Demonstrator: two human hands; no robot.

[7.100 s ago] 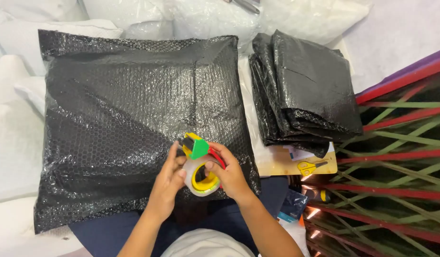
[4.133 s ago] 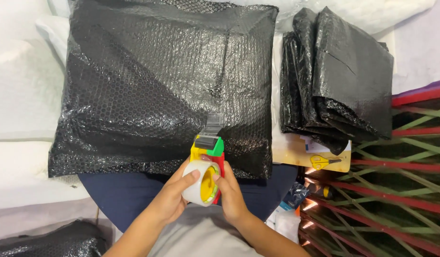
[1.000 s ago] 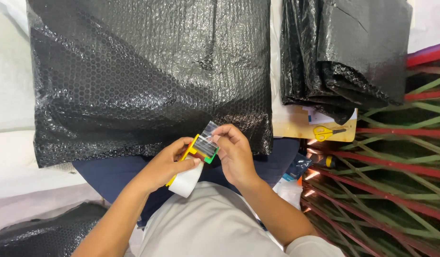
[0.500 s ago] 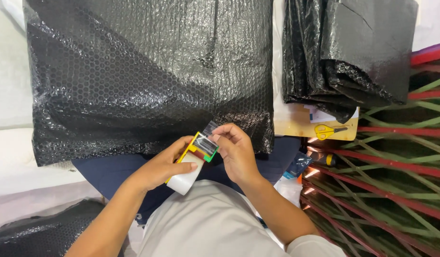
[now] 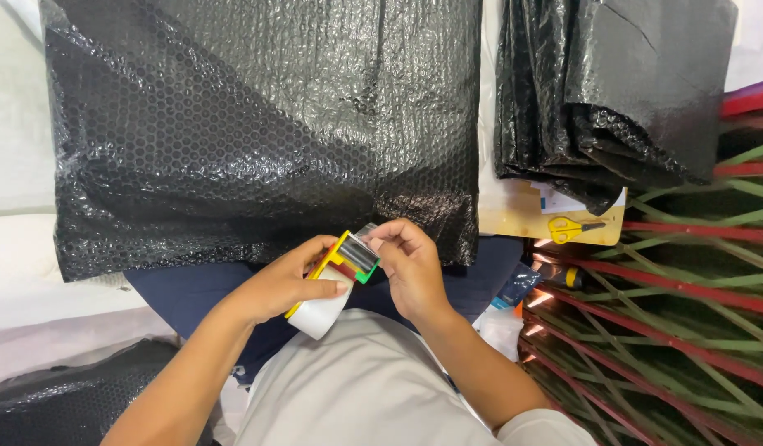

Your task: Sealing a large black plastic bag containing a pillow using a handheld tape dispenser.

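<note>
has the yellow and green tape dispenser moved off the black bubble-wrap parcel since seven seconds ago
Yes. The tape dispenser has come back toward the person, from over the black bubble-wrap parcel to its near edge.

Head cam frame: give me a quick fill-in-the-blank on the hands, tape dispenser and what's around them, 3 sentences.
1. The left hand grips a tape dispenser whose frame is ____ and green.
2. The right hand pinches the tape end at the dispenser's ____ edge.
3. The scissors with yellow handles lie on the ____ side of the big black bubble-wrap package.

Missing words: yellow; top; right
</note>
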